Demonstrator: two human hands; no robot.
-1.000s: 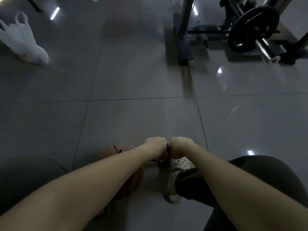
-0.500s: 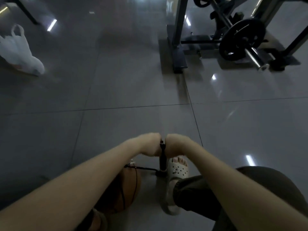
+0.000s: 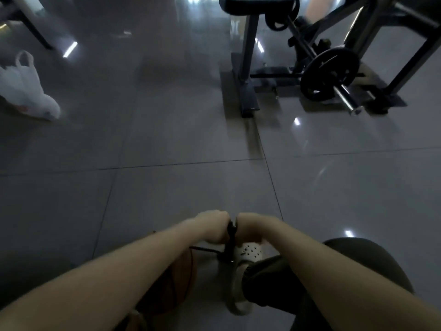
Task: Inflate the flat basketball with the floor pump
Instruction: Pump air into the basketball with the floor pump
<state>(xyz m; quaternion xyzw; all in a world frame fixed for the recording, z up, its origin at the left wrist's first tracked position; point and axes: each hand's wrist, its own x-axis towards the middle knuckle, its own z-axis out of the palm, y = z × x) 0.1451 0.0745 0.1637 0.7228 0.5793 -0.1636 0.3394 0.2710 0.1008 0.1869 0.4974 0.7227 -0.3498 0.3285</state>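
A white plastic bag (image 3: 26, 91) lies far left. The basketball (image 3: 177, 280) sits under the left forearm, beside the upright floor pump (image 3: 230, 238). The left hand (image 3: 212, 226) and right hand (image 3: 250, 226) clench its handle. A weight plate (image 3: 330, 74) stands far right.

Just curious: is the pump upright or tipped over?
Upright: the pump stands vertical on the floor, left hand and right hand gripping its top.

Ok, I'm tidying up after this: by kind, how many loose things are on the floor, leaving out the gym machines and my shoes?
Basketball: 1
Floor pump: 1
White plastic bag: 1
Total: 3
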